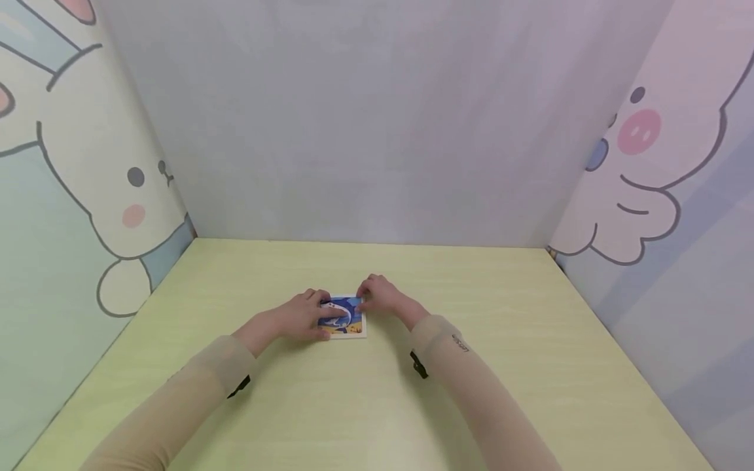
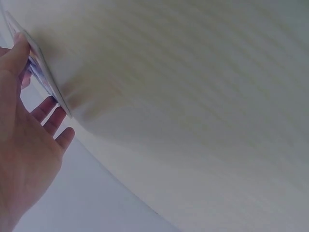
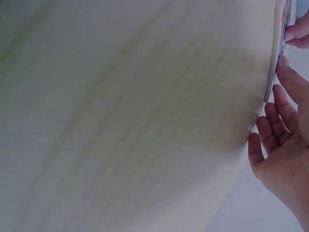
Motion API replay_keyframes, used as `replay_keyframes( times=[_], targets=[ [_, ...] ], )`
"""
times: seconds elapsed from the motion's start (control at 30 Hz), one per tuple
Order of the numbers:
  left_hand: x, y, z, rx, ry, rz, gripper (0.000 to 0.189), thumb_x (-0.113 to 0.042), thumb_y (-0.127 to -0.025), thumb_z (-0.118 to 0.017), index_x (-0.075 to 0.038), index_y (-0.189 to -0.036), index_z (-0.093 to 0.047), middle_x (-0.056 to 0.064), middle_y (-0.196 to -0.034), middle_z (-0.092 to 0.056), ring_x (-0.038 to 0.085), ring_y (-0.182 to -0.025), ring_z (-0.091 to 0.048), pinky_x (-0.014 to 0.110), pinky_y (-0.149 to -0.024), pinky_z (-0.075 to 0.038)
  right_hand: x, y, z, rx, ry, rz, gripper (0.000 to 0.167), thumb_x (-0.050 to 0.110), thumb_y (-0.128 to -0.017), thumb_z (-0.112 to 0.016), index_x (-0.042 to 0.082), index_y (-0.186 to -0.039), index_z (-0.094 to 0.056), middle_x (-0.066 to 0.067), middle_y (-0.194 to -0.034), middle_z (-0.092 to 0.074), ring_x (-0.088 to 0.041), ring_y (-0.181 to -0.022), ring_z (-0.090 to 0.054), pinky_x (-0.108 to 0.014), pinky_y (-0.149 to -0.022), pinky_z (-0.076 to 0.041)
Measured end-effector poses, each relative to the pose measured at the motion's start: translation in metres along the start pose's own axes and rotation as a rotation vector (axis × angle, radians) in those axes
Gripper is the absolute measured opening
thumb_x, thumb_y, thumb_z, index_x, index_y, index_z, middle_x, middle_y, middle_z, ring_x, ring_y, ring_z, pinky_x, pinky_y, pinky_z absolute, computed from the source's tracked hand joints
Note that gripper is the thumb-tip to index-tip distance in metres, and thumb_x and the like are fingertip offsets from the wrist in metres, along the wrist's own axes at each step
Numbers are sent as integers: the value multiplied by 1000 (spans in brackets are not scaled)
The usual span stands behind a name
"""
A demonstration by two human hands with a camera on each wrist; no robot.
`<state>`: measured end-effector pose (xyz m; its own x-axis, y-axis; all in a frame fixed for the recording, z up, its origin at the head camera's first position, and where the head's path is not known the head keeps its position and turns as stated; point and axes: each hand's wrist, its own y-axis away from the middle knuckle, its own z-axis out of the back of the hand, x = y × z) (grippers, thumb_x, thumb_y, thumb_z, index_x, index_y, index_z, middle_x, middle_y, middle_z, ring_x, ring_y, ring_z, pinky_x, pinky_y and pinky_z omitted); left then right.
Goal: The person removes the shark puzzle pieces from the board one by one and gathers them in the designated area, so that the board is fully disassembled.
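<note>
A small square picture board (image 1: pixel 355 326) with a white frame lies on the table, showing a blue sea animal over an orange-yellow patch. My left hand (image 1: pixel 302 318) spans its left side, thumb at the near edge and fingers at the far edge. The left index finger rests across the picture and hides part of it. At the far right corner my right hand (image 1: pixel 383 296) pinches the board, thumb on the face and fingertips at the edge. Both wrist views show the board (image 2: pixel 50 79) nearly edge-on, with the right thumb (image 3: pixel 289 77) against its face.
The pale yellow wood-grain table (image 1: pixel 377 405) reaches back to a plain grey-white wall (image 1: pixel 377 131). Side panels carry a cartoon rabbit (image 1: pixel 100 163) on the left and a cartoon pig (image 1: pixel 660 163) on the right.
</note>
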<state>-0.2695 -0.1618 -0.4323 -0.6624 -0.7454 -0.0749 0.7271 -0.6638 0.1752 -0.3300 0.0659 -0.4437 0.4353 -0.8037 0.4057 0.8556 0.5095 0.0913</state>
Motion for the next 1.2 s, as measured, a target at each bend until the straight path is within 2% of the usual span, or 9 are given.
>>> replay_keyframes(
  times=[0.2, 0.37, 0.6, 0.9, 1.2],
  targets=[
    [1, 0, 2, -9, 15, -18, 57, -46, -90, -59, -34, -143, -41, 17, -141, -35, 33, -119, -39, 51, -101, -36, 1, -1, 1, -16, -49, -5, 26, 28, -83, -73, 11, -101, -65, -2, -103, -55, -18, -99, -46, -34, -91, -41],
    [2, 2, 2, -2, 59, -6, 56, -45, -91, -58, -34, -143, -41, 15, -147, -31, 35, -125, -35, 53, -103, -33, 1, -4, 2, -14, -79, 2, 25, 26, -82, -74, 10, -99, -64, -2, -97, -55, -16, -92, -47, -30, -85, -43],
    [3, 2, 3, 4, 108, -6, 56, -42, -91, -59, -33, -143, -40, 10, -153, -26, 37, -127, -32, 54, -103, -33, 5, -6, 3, 4, -82, 96, 6, 17, -86, -70, 11, -87, -67, 0, -88, -58, -12, -83, -51, -25, -78, -45],
    [2, 0, 2, 3, 65, -7, 55, -44, -91, -58, -34, -143, -40, 7, -150, -32, 34, -122, -36, 50, -99, -38, 9, -3, 5, -11, -30, 16, 18, 24, -85, -71, 12, -98, -67, 0, -93, -54, -15, -86, -49, -26, -78, -44],
    [-4, -1, 5, 13, 35, -16, 55, -43, -92, -57, -31, -143, -41, 7, -148, -36, 34, -122, -38, 50, -97, -39, 7, -1, 4, -17, -28, -18, 22, 27, -84, -73, 10, -98, -70, -1, -91, -54, -15, -84, -50, -27, -76, -44]
  ],
)
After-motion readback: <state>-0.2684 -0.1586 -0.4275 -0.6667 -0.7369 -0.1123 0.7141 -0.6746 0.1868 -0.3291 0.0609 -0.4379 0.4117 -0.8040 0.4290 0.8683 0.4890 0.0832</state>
